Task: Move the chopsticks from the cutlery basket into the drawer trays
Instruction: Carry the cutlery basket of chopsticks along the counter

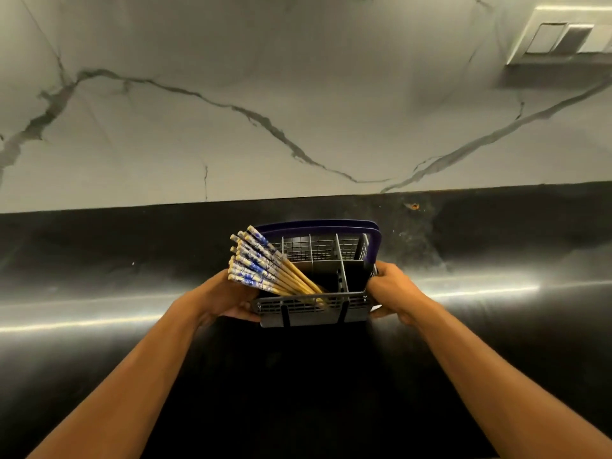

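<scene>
A grey plastic cutlery basket [314, 309] with a dark blue handle [374, 243] is over the black countertop, straight ahead. Several wooden chopsticks [265, 270] with blue-and-white patterned tops lean out of its left compartment, fanned up and to the left. My left hand [228, 301] grips the basket's left side, beneath the chopstick tops. My right hand [395, 293] grips the right side near the handle's foot. The other compartments look empty. No drawer or tray is in view.
The glossy black countertop [132, 293] runs the full width, with bright reflections across it. Behind it rises a white marble-veined wall [231, 94]. A switch plate [559, 34] is on the wall at top right. Crumbs [414, 206] lie near the wall.
</scene>
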A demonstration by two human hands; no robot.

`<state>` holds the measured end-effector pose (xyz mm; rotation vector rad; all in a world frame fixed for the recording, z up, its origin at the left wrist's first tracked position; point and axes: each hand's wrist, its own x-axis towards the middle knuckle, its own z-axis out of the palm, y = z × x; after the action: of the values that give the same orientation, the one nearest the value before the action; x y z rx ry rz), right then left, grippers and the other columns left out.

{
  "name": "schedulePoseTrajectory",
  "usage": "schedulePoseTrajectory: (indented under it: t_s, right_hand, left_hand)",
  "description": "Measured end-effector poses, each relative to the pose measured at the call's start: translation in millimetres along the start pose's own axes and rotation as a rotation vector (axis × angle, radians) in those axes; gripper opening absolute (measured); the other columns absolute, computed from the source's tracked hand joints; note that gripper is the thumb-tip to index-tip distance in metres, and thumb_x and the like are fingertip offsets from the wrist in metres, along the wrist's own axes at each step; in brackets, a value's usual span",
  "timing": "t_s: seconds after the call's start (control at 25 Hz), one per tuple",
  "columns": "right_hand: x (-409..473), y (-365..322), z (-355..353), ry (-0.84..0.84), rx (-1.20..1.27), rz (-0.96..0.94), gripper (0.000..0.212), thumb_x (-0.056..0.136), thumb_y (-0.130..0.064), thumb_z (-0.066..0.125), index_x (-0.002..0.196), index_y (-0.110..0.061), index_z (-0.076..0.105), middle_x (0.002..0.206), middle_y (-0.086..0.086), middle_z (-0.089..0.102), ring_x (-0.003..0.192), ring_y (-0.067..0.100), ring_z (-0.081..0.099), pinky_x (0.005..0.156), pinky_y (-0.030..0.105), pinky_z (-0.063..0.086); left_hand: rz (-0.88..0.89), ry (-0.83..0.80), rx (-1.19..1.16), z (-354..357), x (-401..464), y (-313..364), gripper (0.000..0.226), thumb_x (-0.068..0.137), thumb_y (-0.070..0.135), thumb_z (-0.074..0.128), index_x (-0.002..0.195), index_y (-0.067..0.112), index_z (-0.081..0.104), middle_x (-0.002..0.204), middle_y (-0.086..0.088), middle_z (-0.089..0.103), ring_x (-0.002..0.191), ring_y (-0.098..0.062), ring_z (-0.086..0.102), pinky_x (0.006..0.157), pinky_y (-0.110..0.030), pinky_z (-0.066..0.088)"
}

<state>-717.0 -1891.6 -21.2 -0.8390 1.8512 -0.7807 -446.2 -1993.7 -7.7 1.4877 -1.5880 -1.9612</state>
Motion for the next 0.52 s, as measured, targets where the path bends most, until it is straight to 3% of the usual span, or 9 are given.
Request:
schedulePoseTrajectory:
  t_s: [0.12, 0.24, 0.32, 0.4, 0.48, 0.52]
  right_hand:
    - [13, -5, -7, -0.023, 0.004, 0.015, 0.031, 0.09, -0.005, 0.046, 0.112, -0.021, 0.06, 0.096, 0.009, 0.073, 0.084, 0.026, 0.072, 0.06, 0.038, 0.062]
    - [16, 1, -8, -0.043, -0.102, -0.027, 0.032, 0.091, -0.014, 0.043, 0.118, -0.022, 0.058, 0.111, 0.012, 0.071, 0.1, 0.03, 0.068, 0.087, 0.051, 0.058]
    - [9, 11, -11, 0.05, -0.198, -0.113, 0.041, 0.097, -0.033, 0.045, 0.135, -0.019, 0.05, 0.128, 0.012, 0.063, 0.116, 0.03, 0.059, 0.1, 0.042, 0.048]
    - [-12, 27, -15, 0.181, -0.15, -0.16, 0.058, 0.097, -0.046, 0.047, 0.145, -0.013, 0.042, 0.135, 0.012, 0.059, 0.122, 0.027, 0.055, 0.096, 0.033, 0.042]
    - [-43, 51, -19, 0.269, -0.041, -0.239, 0.054, 0.097, -0.044, 0.051, 0.142, -0.015, 0.047, 0.127, 0.007, 0.064, 0.108, 0.017, 0.062, 0.086, 0.02, 0.046]
    - [-62, 66, -20, 0.307, -0.028, -0.286, 0.046, 0.097, -0.039, 0.054, 0.137, -0.016, 0.054, 0.118, 0.004, 0.068, 0.096, 0.008, 0.064, 0.079, 0.01, 0.046]
  left_hand:
    - [0.014, 0.032, 0.096, 3, 3, 7, 0.019, 0.097, 0.013, 0.056, 0.113, 0.014, 0.065, 0.108, -0.014, 0.073, 0.092, -0.031, 0.074, 0.069, -0.036, 0.064]
    - [0.01, 0.132, 0.146, 5, -3, -3, 0.021, 0.095, 0.015, 0.059, 0.116, 0.012, 0.064, 0.108, -0.015, 0.073, 0.092, -0.028, 0.074, 0.075, -0.038, 0.063]
    - [0.116, 0.355, 0.321, 7, -13, -15, 0.015, 0.096, 0.027, 0.059, 0.11, 0.028, 0.064, 0.109, -0.005, 0.071, 0.095, -0.02, 0.07, 0.083, -0.041, 0.06]
    - [0.231, 0.594, 0.431, 16, -41, -29, 0.016, 0.096, 0.037, 0.056, 0.111, 0.038, 0.062, 0.106, 0.005, 0.069, 0.096, -0.014, 0.066, 0.088, -0.038, 0.054]
    - [0.374, 0.727, 0.381, 28, -82, -49, 0.027, 0.094, 0.031, 0.061, 0.12, 0.033, 0.062, 0.101, 0.009, 0.07, 0.089, 0.002, 0.066, 0.085, -0.02, 0.053]
    - [0.431, 0.744, 0.369, 38, -106, -63, 0.025, 0.091, 0.025, 0.066, 0.116, 0.03, 0.065, 0.095, 0.011, 0.071, 0.083, 0.01, 0.066, 0.079, -0.007, 0.049]
